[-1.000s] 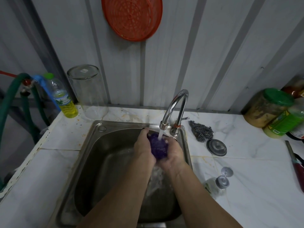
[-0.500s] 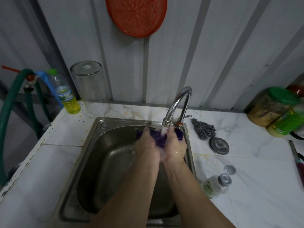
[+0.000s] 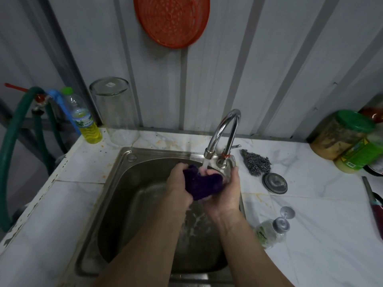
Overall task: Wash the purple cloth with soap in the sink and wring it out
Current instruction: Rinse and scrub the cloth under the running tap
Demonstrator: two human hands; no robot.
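Observation:
The purple cloth (image 3: pixel 202 184) is bunched between both hands over the steel sink (image 3: pixel 116 183), right under the running stream from the chrome tap (image 3: pixel 224 129). My left hand (image 3: pixel 178 185) grips its left side and my right hand (image 3: pixel 227 192) cups its right side, fingers curled around it. Water falls on the top of the cloth and splashes into the basin below. A small soap bottle (image 3: pixel 269 233) lies on its side on the counter, right of the sink.
A steel scourer (image 3: pixel 257 163) and a round metal lid (image 3: pixel 274 183) lie right of the tap. An upturned glass jar (image 3: pixel 115 110) and a yellow-liquid bottle (image 3: pixel 85 121) stand at back left, by green hoses (image 3: pixel 12 141). Green-lidded jars (image 3: pixel 342 135) stand at far right. A red basket (image 3: pixel 172 19) hangs on the wall.
The hands have pulled slightly apart and rolled open under the stream, so more of the purple cloth shows between them. Both still hold it under the running water.

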